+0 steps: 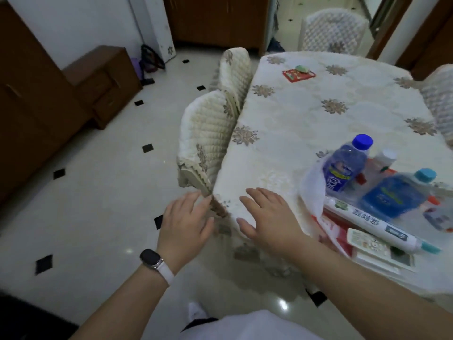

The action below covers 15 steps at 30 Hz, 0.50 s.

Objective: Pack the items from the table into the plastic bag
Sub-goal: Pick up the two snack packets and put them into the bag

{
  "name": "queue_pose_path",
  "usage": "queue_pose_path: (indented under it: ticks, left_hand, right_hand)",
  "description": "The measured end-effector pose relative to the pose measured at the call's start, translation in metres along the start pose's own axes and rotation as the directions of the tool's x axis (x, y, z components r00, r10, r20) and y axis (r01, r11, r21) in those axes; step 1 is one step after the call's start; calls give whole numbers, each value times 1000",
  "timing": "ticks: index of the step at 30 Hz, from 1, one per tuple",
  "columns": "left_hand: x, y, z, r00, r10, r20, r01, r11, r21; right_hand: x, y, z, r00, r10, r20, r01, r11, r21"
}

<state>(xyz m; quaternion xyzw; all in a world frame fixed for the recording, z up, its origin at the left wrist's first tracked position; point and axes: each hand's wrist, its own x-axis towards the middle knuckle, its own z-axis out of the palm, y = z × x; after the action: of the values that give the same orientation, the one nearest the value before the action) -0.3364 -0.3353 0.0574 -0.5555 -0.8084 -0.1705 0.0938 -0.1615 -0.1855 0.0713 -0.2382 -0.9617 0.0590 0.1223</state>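
Reaching out over the near corner of the table [306, 114], we hold both hands flat with fingers spread wide, gripping nothing. Our left hand [186, 224], with a watch [153, 260] on its wrist, hangs over the floor just beside the table's corner, close to the hem of the near chair [206, 138]. Our right hand [267, 217] hovers over the cloth at the corner; we cannot tell whether it touches.

Just right of that hand lies the plastic bag [312, 190], white and crumpled, at the near right part of the table. A white tube [375, 224] with a teal cap lies on its side there, with a flat box [375, 249] nearer to us. Beyond the tube sit a blue flat bottle [392, 197] with a light-blue cap, a blue bottle [343, 168] with a dark-blue cap, and a small white bottle [384, 158] behind it. Whether these rest on the bag or beside it is unclear.

Far across the table, well apart from the rest, lies a red packet [297, 74] with something green on it.
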Motion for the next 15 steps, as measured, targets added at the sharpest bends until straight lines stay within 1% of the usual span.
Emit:
queue_pose_path:
  ticks: [4, 7, 10, 15]
  left_hand:
    - [0, -99, -13, 998, -62, -28, 63, 998, 25]
    - [-1, -162, -30, 992, -120, -39, 121, 993, 16]
    - [1, -214, -48, 985, -161, -56, 163, 986, 31]
    - [7, -281, -59, 965, -243, -95, 247, 969, 28]
  right_hand:
    - [78, -71, 24, 995, -97, -16, 97, 995, -12]
    - [128, -119, 38, 991, -126, -35, 126, 992, 0]
    - [169, -157, 47, 983, -177, -52, 177, 984, 4]
    - [233, -194, 66, 970, -242, -18, 241, 970, -16]
